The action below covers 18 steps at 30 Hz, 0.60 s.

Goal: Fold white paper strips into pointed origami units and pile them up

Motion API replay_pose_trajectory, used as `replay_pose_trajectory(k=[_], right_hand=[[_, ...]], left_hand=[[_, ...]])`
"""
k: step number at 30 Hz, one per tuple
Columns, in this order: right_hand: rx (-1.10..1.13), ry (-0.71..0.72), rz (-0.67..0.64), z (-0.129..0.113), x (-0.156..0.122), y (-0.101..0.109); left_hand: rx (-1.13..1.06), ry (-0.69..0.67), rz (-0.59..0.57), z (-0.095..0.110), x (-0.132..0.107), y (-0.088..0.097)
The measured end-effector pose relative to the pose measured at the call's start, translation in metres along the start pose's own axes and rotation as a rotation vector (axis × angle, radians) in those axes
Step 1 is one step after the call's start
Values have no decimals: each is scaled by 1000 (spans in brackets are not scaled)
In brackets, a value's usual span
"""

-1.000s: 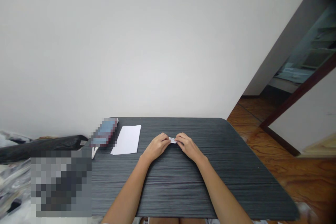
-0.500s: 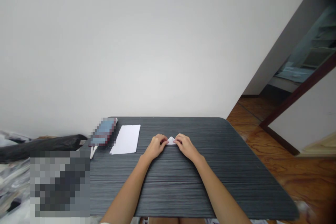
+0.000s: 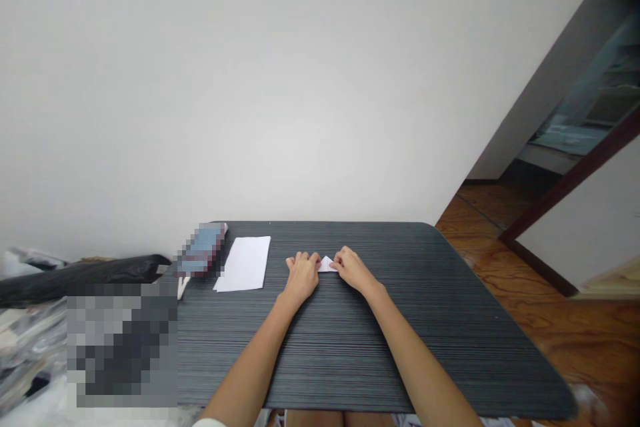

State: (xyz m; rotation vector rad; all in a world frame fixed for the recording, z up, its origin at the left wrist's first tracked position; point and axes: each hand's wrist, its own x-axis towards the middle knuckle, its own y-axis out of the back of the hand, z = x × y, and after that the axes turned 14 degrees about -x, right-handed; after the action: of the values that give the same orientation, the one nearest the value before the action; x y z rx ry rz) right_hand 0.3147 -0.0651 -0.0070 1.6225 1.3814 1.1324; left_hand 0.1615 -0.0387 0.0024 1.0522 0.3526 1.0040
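Two bare forearms came up from the near edge of the dark striped table, converging toward its far half. The left hand lay knuckles-up on the tabletop, its fingers curled under and drawn together, with thumb and forefinger closed on the left corner of a small folded paper. The right hand sat at 3 o'clock from that paper, fingers likewise bent and bunched, its fingertips nipping the right corner. Whether each grip was a true pinch or only a press against the table could not be told at this size.

The small folded paper lay between the two hands, touching both, a little white triangle with its point toward 12 o'clock, flat or nearly flat on the table past its middle.

At 9 o'clock from the left hand, near it but apart, a white sheet lay flat. Just beyond that, still toward 9 o'clock, a blurred-out object rested at the table's far left corner. Off the table, farther left, lay a long black roll. At 3 o'clock ran a wooden floor, and a pale wall stood behind the table at 12 o'clock.
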Motion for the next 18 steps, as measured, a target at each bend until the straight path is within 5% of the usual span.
replay_pose_trajectory(k=[12, 18], right_hand=[[-228, -111, 17, -1, -11, 2], [-298, -57, 123, -1, -21, 4]], left_hand=[[67, 101, 29, 5, -5, 5], [6, -184, -6, -5, -4, 10]])
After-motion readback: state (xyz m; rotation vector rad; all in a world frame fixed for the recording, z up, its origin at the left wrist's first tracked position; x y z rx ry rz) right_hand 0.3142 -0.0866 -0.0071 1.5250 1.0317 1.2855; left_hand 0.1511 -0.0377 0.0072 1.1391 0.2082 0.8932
